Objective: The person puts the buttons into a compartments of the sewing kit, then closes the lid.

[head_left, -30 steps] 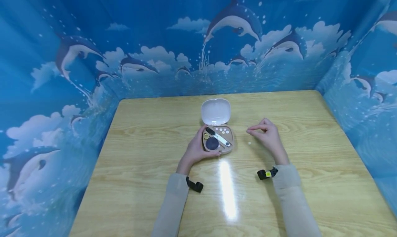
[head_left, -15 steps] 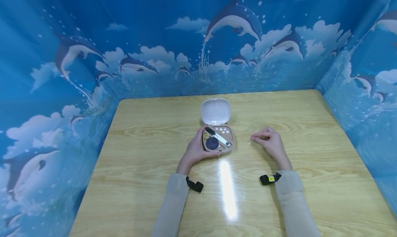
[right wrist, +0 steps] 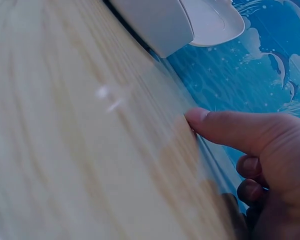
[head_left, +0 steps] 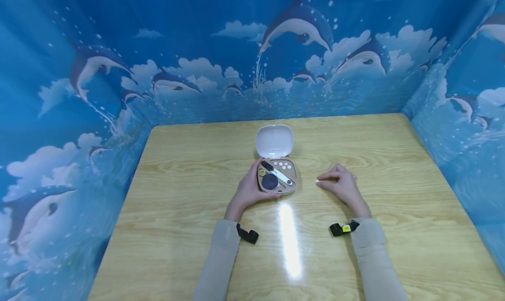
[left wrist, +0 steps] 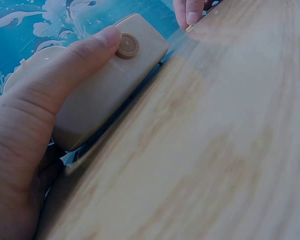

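Note:
A small tan case (head_left: 277,176) lies open mid-table, its white lid (head_left: 274,141) standing up behind it. Inside are a dark round pad, a black-and-white tool and several white dots. My left hand (head_left: 247,189) grips the case's left side; the thumb (left wrist: 85,52) lies across its front by a round button (left wrist: 126,45). My right hand (head_left: 341,185) rests on the table right of the case, its fingers loosely curled. One fingertip is right at a tiny white piece (head_left: 317,181). The thumb (right wrist: 210,125) stays apart from that white piece (right wrist: 107,94).
The wooden table (head_left: 197,161) is walled on three sides by blue dolphin-print panels (head_left: 197,51). Black wrist straps (head_left: 248,235) sit on both beige sleeves. A bright glare stripe (head_left: 289,239) runs along the table toward me.
My right hand has come down from above the table and drawn slightly left, bringing its fingertips to the tiny white piece. The left hand and the case have stayed put.

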### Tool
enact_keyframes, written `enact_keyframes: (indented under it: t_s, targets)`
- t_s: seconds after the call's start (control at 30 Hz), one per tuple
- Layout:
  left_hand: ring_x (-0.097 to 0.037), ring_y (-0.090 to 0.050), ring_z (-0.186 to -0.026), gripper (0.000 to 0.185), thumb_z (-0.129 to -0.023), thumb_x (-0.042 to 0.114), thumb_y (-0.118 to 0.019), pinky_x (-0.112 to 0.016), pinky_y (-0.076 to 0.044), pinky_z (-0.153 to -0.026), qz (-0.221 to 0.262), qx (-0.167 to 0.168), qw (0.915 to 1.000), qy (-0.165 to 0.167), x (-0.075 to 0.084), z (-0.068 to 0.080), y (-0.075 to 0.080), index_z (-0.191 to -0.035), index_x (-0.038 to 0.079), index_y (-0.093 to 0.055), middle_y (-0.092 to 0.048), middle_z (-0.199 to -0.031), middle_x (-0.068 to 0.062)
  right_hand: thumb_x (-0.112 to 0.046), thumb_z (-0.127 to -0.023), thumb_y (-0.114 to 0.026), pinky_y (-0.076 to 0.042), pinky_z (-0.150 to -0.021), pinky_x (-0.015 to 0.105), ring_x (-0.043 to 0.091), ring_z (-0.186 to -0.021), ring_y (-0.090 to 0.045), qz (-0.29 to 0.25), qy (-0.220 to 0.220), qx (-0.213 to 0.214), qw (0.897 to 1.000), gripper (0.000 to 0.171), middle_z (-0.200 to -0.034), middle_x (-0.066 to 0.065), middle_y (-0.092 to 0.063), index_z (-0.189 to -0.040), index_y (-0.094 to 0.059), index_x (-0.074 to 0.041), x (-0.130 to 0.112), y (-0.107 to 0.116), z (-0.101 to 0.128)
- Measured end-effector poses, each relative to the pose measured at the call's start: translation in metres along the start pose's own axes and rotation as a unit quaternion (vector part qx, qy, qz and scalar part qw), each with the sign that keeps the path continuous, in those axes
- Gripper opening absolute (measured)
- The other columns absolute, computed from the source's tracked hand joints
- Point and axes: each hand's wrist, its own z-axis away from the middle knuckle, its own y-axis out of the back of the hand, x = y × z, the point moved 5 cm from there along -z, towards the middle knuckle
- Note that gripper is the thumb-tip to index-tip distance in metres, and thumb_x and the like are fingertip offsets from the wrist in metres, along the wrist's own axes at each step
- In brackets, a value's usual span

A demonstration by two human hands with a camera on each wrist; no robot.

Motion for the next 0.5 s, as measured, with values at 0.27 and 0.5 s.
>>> enact_keyframes:
  t_s: [0.27,0.5]
  targets:
    - [-0.029,-0.034,-0.143,0.134,-0.055,0.056,-0.093,-0.053,-0.031,-0.115,-0.001,-0.002,0.9999,-0.010,0.0006,-0.0005,-0.0001,-0.158,0.037,-0.011,-0.028,-0.161,-0.002,-0.013,-0.076,-0.087,-0.018,-0.086,0.049,0.013,-0.075,-0.046,0.002,0.014,0.016,1.000,0.010,-0.081,0.003,-0.055,-0.084,-0.081,-0.012,-0.0011,-0.0009,0.0009]
    - [-0.028,-0.034,-0.143,0.133,-0.055,0.057,-0.093,-0.051,-0.030,-0.116,-0.002,-0.002,1.0000,-0.003,-0.0007,0.0001,0.0006,-0.158,0.039,-0.011,-0.028,-0.161,-0.001,-0.012,-0.076,-0.087,-0.018,-0.085,0.048,0.013,-0.074,-0.046,0.000,0.014,0.021,1.000,0.011,-0.081,0.003,-0.054,-0.086,-0.081,-0.012,-0.0023,-0.0022,0.0012]
